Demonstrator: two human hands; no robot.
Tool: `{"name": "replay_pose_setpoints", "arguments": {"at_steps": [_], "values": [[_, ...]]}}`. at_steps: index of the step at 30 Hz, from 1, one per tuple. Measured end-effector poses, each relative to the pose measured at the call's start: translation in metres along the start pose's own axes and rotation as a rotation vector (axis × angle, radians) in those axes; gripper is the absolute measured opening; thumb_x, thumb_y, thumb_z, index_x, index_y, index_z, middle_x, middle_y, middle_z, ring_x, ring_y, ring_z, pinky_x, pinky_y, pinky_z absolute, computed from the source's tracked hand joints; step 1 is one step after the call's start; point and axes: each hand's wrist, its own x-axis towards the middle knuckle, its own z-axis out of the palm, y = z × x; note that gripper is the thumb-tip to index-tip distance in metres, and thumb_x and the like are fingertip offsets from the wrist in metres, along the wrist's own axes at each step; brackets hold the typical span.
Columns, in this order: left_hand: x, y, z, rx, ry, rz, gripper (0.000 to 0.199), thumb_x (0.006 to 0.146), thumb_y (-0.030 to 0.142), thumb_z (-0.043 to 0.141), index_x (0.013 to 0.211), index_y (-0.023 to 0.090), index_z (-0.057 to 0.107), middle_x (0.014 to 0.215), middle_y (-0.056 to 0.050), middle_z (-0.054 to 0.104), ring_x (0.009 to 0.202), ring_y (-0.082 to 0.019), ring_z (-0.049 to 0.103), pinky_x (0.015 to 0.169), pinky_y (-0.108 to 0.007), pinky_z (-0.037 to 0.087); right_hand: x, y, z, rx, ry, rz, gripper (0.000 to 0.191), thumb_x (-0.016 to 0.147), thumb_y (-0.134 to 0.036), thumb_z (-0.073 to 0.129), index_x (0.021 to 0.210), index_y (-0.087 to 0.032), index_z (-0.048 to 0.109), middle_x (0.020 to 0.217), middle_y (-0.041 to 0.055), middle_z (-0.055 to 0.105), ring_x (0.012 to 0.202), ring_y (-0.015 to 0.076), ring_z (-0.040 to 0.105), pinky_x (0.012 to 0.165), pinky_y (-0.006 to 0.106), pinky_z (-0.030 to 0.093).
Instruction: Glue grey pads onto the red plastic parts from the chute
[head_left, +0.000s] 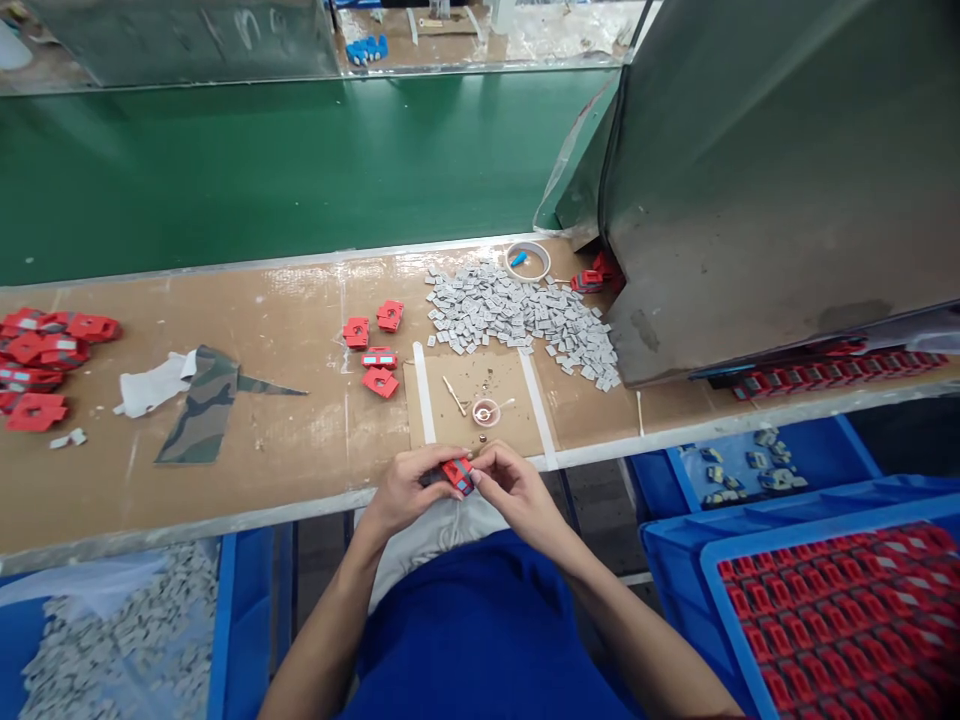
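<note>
Near the table's front edge, my left hand (409, 488) holds a small red toy car body (457, 475) between thumb and fingers. The thumb and fingertips of my right hand (514, 487) are pinched at the right side of the same red part. Just beyond the hands, a small round cup (486, 412) with a stick across it rests on a taped cardboard sheet (510, 375). A thin stick (454, 396) lies left of the cup. Behind the sheet spreads a heap of small grey pieces (495, 305). Several red parts (380, 382) sit left of the sheet.
More red parts (45, 350) and a camouflage cloth (202, 410) lie at left. A tape roll (528, 262) is behind the grey heap. A metal housing (750, 180) stands at right. Blue bins (675, 560) flank the body below the table. A green belt (300, 170) runs behind.
</note>
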Motion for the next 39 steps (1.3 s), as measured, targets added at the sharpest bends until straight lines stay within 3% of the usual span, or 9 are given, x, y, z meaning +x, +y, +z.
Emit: {"name": "replay_pose_setpoints", "arguments": {"at_steps": [6,11,14,18,21,24,28,32,39], "values": [[0.0,0.001,-0.007,-0.036,-0.074,0.109,0.035,0.091,0.043,0.075,0.117,0.02,0.078,0.109,-0.013,0.082,0.095,-0.024,0.078,0.089,-0.034,0.06,0.0,0.0,0.005,0.083,-0.118,0.158,0.045,0.091,-0.063,0.064,0.08,-0.02,0.056,0.069,-0.0022,0.051,0.061,0.0121,0.039,0.058,0.025,0.032],[0.0,-0.002,-0.008,-0.004,-0.091,0.179,0.03,0.094,0.04,0.072,0.116,0.019,0.077,0.106,-0.013,0.082,0.096,-0.024,0.078,0.089,-0.033,0.06,-0.003,-0.001,0.01,0.088,-0.116,0.165,0.047,0.09,-0.064,0.064,0.075,-0.021,0.052,0.065,-0.0037,0.046,0.058,0.0113,0.034,0.055,0.025,0.028],[-0.001,0.0,-0.004,-0.006,-0.056,0.24,0.032,0.09,0.04,0.078,0.115,0.02,0.075,0.108,-0.012,0.079,0.098,-0.024,0.076,0.088,-0.034,0.061,-0.006,-0.005,0.008,0.026,-0.062,0.089,0.038,0.096,-0.056,0.061,0.082,-0.02,0.059,0.066,-0.0036,0.046,0.059,0.0118,0.037,0.055,0.025,0.031],[-0.008,0.014,0.006,-0.124,0.128,0.274,0.034,0.091,0.031,0.076,0.122,0.023,0.065,0.118,-0.013,0.069,0.109,-0.024,0.07,0.086,-0.033,0.061,-0.011,-0.013,0.007,-0.05,0.089,-0.095,0.03,0.094,-0.042,0.07,0.115,-0.021,0.065,0.088,0.001,0.058,0.072,0.0136,0.055,0.067,0.026,0.046],[-0.014,0.027,0.013,-0.192,0.208,0.343,0.035,0.096,0.021,0.067,0.129,0.027,0.06,0.124,-0.011,0.065,0.117,-0.022,0.066,0.089,-0.032,0.061,-0.015,-0.019,0.013,0.053,0.005,-0.156,0.042,0.095,-0.037,0.072,0.133,-0.027,0.056,0.112,0.006,0.065,0.092,0.0165,0.066,0.081,0.029,0.056],[-0.02,0.038,0.018,-0.184,0.218,0.391,0.039,0.097,0.015,0.064,0.133,0.028,0.059,0.131,-0.012,0.065,0.122,-0.022,0.064,0.093,-0.034,0.06,-0.017,-0.023,0.02,0.131,-0.047,-0.216,0.046,0.098,-0.034,0.07,0.141,-0.032,0.054,0.125,0.0072,0.062,0.107,0.0176,0.067,0.092,0.03,0.058],[-0.024,0.047,0.016,-0.158,0.23,0.37,0.038,0.095,0.009,0.063,0.129,0.026,0.061,0.139,-0.012,0.066,0.131,-0.024,0.062,0.103,-0.039,0.057,-0.017,-0.029,0.025,0.099,-0.015,-0.321,0.049,0.1,-0.031,0.067,0.146,-0.039,0.054,0.129,0.006,0.061,0.115,0.0175,0.065,0.097,0.028,0.057],[-0.027,0.057,0.011,-0.076,0.246,0.343,0.031,0.094,0.006,0.065,0.119,0.024,0.066,0.137,-0.01,0.071,0.14,-0.025,0.057,0.118,-0.046,0.046,-0.016,-0.036,0.023,-0.03,0.043,-0.398,0.045,0.099,-0.027,0.068,0.142,-0.036,0.059,0.122,0.006,0.065,0.109,0.017,0.067,0.092,0.026,0.058],[-0.027,0.073,0.005,0.012,0.298,0.196,0.022,0.09,0.008,0.071,0.106,0.023,0.075,0.126,-0.008,0.077,0.118,-0.019,0.072,0.105,-0.031,0.056,-0.01,-0.047,0.015,-0.213,0.073,-0.527,0.038,0.095,-0.023,0.072,0.131,-0.029,0.062,0.113,0.0058,0.071,0.1,0.0166,0.071,0.087,0.026,0.059]]}}
